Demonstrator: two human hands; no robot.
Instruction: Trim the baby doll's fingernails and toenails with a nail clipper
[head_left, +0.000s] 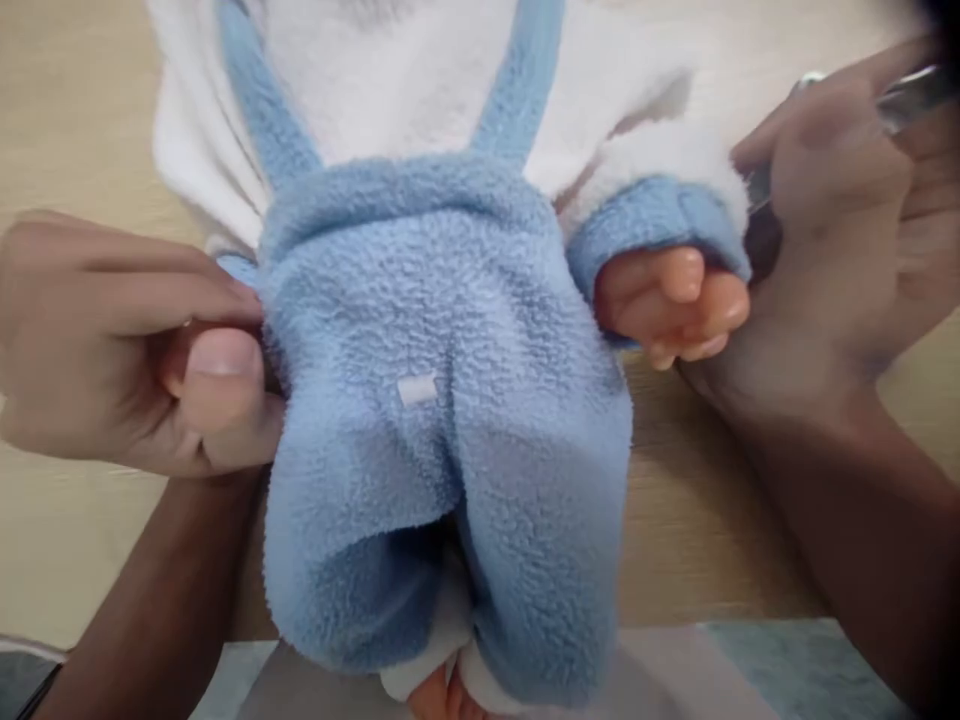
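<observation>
Far left, the left hand (142, 340) was clamped beside the doll (442, 300), thumb and fingers closed round what looked like its orangey little hand, right by the hip. The doll lay in the middle of the bench (712, 540), wearing blue fleece overalls (540, 470) over a white top (390, 90), with a small white tag (417, 388) on the front. Its head was out of view. Going right, a blue cuff (667, 215) framed the doll's other hand (682, 300). The right hand (832, 220) sat just beside that, fingers curled round a shiny metal thing (911, 98). Scissors, maybe? Honestly couldn't tell, nor whether it touched the sleeve. I'd call the step steadying the doll and working around its arms. Any next move there called for a firm left hold and care with the metal near the fabric, imo.
</observation>
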